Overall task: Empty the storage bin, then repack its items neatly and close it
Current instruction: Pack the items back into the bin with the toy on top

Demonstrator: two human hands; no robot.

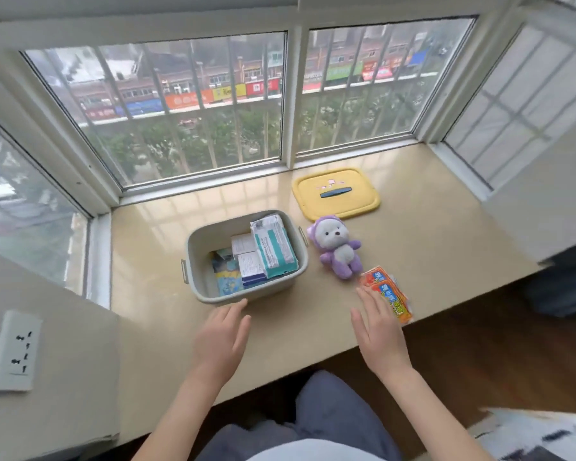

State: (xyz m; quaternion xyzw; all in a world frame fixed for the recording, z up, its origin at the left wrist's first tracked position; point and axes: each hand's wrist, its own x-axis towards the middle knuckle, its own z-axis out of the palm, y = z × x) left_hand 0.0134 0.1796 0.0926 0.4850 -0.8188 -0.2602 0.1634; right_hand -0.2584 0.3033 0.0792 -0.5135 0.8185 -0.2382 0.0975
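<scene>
The storage bin (246, 257) sits on the sill just beyond the left hand (222, 341), whose fingertips nearly touch its near wall; both hands are spread flat, gripping nothing; the right hand (381, 334) hovers with its fingers beside the orange packets (388, 294), possibly brushing them; further out from those fingers lie the plush toy (338, 246) and yellow lid (336, 193); the bin, likely light rigid plastic (still holding boxes and a wipes pack (273, 249)), is best gripped by its side handles; the packets look slippery
</scene>
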